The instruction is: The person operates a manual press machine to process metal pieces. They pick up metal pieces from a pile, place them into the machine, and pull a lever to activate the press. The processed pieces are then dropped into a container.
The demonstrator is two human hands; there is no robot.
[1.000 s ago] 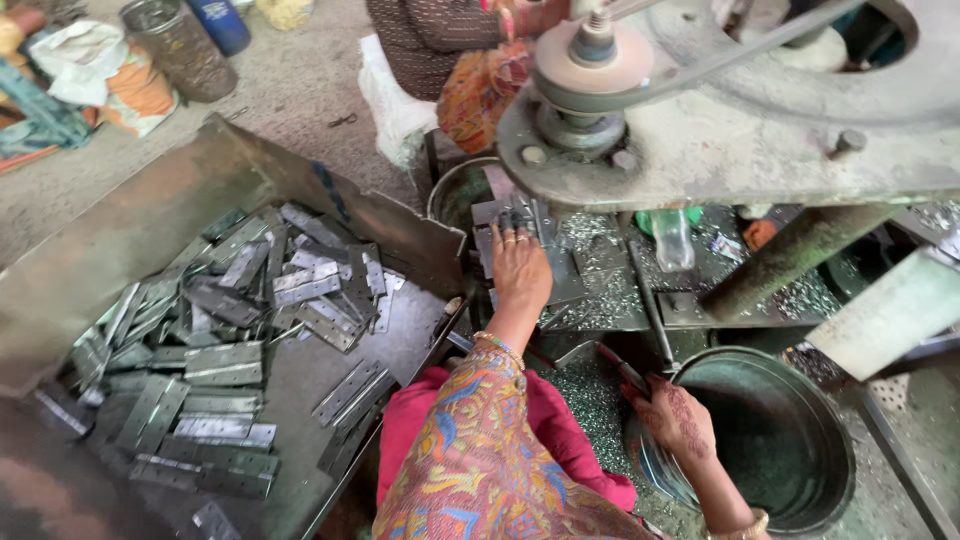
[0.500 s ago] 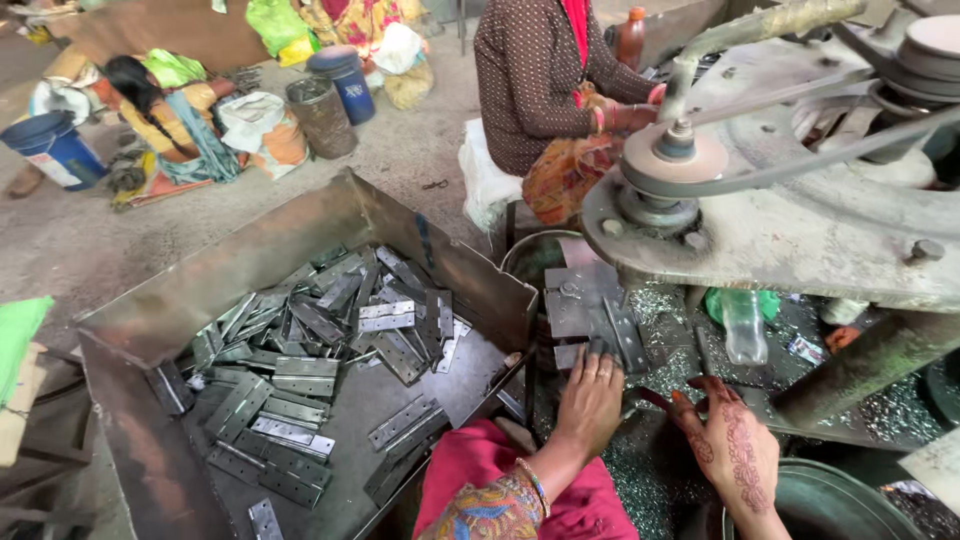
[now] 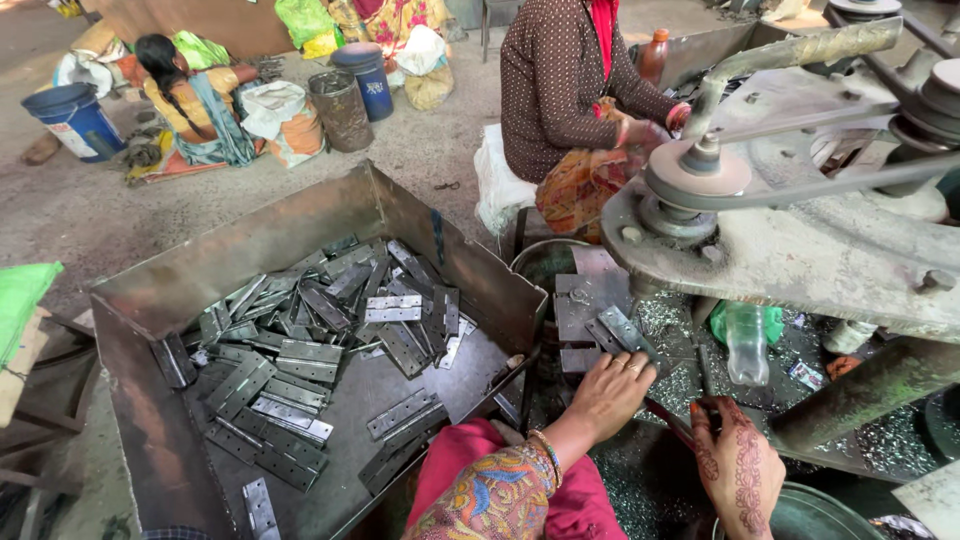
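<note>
In the head view, the left hand (image 3: 610, 392) is lying flat, fingers open, holding nothing, fingertips touching a hinge plate (image 3: 622, 328) angling up-left just ahead. The right hand (image 3: 738, 462) is pinching a thin rod (image 3: 668, 421), farther away.

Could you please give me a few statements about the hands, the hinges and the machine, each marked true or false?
1. The left hand rests on a stack of metal plates. True.
2. The tray holds wooden blocks. False: it holds metal hinges.
3. The right hand bears a dark painted pattern. True.
4. The plastic bottle stands upright in the tray. False: it lies under the machine, outside the tray.
5. The blue bucket sits beside the right hand. False: it is far off at upper left.
</note>
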